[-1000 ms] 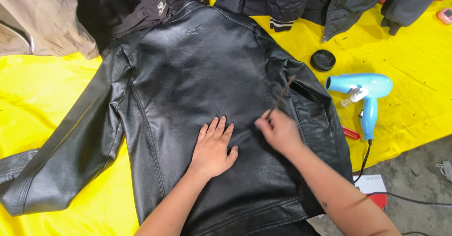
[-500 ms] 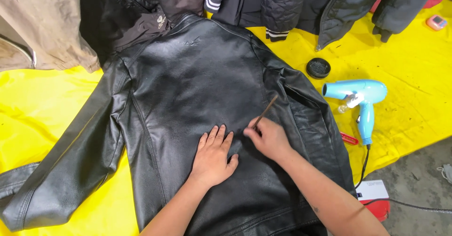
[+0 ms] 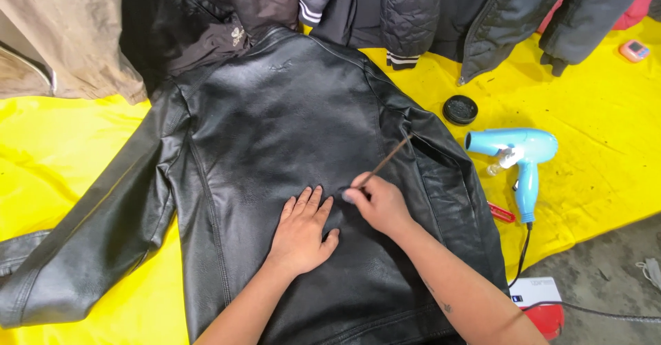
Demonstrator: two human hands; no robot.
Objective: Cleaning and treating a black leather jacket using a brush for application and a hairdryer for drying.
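We find the black leather jacket (image 3: 275, 180) spread back-up on the yellow sheet (image 3: 62, 173). Left hand (image 3: 301, 231), fingers spread, pins it flat; right hand (image 3: 379, 204) pinches a thin brown stick (image 3: 387, 160), tip down, steadying the work.

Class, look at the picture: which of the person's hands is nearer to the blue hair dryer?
Right. The right hand, gripping a thin brush, lies on the jacket toward the hair dryer; the left hand presses flat farther away.

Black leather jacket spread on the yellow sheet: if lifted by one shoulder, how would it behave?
The black leather jacket would probably drape and sag, since its sleeve already lies creased. It looks fairly heavy. Its glossy surface may slip on the yellow sheet.
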